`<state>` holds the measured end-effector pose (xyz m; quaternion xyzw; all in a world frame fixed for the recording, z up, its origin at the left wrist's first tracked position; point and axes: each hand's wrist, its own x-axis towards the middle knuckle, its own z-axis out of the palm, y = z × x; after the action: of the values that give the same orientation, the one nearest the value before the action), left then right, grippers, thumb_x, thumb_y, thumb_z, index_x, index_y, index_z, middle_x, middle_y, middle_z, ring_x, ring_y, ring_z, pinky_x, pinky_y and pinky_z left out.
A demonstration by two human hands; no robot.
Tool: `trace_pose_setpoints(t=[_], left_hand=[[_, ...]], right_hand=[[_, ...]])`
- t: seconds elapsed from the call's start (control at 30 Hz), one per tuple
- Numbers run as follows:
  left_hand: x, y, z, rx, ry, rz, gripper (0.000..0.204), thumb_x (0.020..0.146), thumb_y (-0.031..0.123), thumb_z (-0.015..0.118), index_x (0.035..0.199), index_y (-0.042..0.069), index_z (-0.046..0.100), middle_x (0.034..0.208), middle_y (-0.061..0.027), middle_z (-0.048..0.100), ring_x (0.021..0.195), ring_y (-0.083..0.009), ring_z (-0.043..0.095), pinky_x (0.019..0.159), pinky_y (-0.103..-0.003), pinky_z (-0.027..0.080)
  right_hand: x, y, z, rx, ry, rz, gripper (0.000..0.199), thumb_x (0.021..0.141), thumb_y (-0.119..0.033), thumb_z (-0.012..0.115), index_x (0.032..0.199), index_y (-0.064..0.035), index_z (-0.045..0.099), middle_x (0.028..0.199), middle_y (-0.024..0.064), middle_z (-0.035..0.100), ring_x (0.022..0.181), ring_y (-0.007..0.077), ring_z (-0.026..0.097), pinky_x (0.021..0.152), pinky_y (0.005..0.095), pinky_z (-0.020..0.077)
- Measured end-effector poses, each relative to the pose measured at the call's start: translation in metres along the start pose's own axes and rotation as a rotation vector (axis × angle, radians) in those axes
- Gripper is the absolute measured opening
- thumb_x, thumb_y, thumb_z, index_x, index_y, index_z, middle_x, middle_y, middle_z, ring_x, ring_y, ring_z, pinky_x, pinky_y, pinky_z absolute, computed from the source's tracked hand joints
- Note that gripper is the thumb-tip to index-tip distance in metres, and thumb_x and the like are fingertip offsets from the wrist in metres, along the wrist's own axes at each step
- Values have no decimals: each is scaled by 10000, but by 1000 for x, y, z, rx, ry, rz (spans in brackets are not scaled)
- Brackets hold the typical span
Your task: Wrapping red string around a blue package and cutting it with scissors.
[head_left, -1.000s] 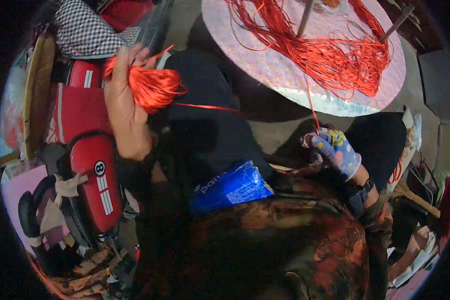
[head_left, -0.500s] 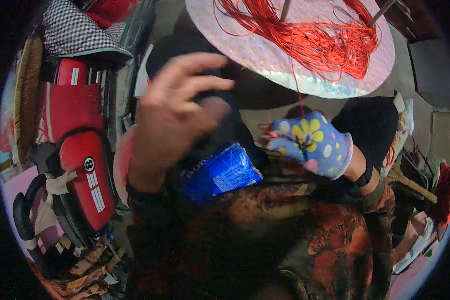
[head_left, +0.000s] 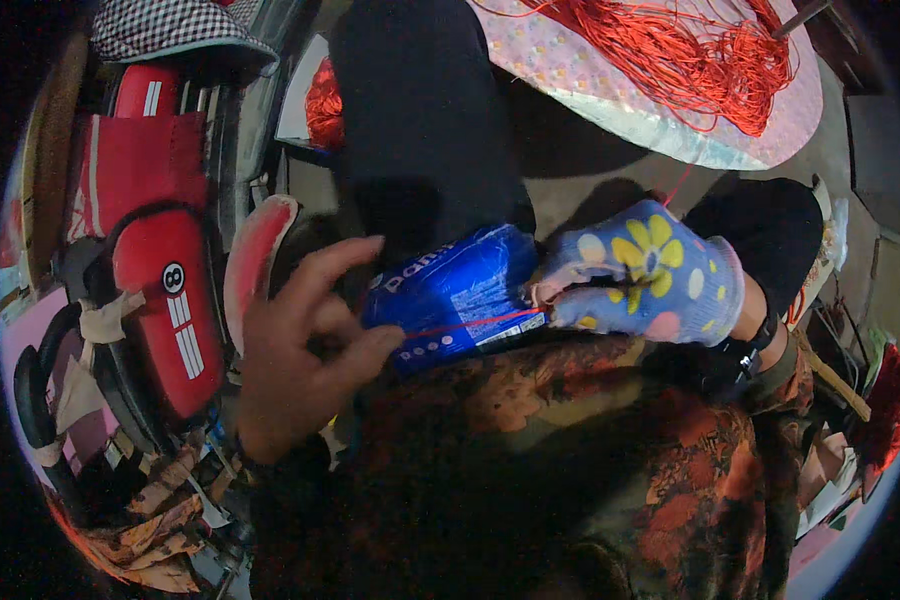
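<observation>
My bare left hand is over the left side of my lap, its index finger raised away from the thumb. A thin red cord runs nearly straight from its thumb to my right hand; the exact grip behind the thumb is hidden. The right hand wears a lavender glove with a yellow flower and dots, its fingertips pinched on the cord. Anything else small in that pinch cannot be made out. From behind the glove the cord leads up toward a tangled red cord bundle. Beneath the hands lies a blue plastic packet on my lap.
The bundle rests on a round pink-patterned board with a metal rod. At left stand a red padded seat, a red cloth and a checked cloth. A wooden stick lies at right.
My left hand has come down and nearer the lap, and a stretch of red cord now spans between both hands. The gloved hand has turned slightly. The whole view has shifted.
</observation>
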<state>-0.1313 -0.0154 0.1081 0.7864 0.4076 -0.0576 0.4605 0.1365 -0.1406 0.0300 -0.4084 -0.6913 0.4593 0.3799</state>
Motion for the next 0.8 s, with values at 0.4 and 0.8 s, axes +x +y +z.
trace_pose_setpoints(t=[0.4,0.8], left_hand=[[10,-38,54,-139,117,0,562,693,287,801,1097,34,503,946,-117,610,871,-176,598,778,-340,494],[17,-32,55,-573,77,-158,458,783,224,724,1135,-3,536,983,-55,594,899,-109,552,814,-277,472]], right_hand=[[-6,2,14,3,74,144,95,847,-148,647,904,-72,638,810,112,659,734,287,649,653,337,508],[-10,11,16,-119,95,100,141,824,-109,689,959,-84,659,899,89,677,777,303,644,676,331,507]])
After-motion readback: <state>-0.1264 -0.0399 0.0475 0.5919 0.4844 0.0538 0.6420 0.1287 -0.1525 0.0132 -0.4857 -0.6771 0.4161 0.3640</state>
